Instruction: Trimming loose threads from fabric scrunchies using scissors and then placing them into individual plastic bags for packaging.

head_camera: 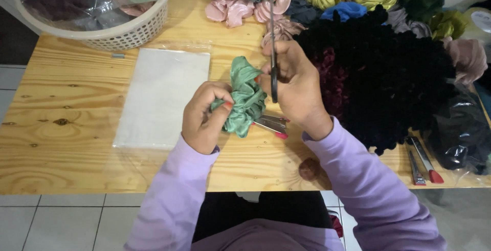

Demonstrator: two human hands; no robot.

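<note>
- Between both hands: green satin scrunchie (244, 97), above the wooden surface (76, 77).
- Left hand (204, 118) pinches the scrunchie's lower edge.
- Right hand (291, 84) grips scissors (273, 56), blades pointing away from it.
- Left of the left hand: clear plastic bag (163, 97), lying flat.

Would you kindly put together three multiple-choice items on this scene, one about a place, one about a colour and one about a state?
1. Where is the basket?
A. At the table's far left corner
B. On the floor
C. Beside the black pile

2. What colour is the scrunchie in the hands?
A. Pink
B. Green
C. Blue

3. What is the right hand doing?
A. Resting flat on the table
B. Gripping scissors
C. Reaching into the basket

Answers:
1 A, since the basket stands on the table at the picture's upper left.
2 B, as the left hand pinches shiny green fabric.
3 B, because the fingers close round the scissors, blades pointing away from the person.
</note>
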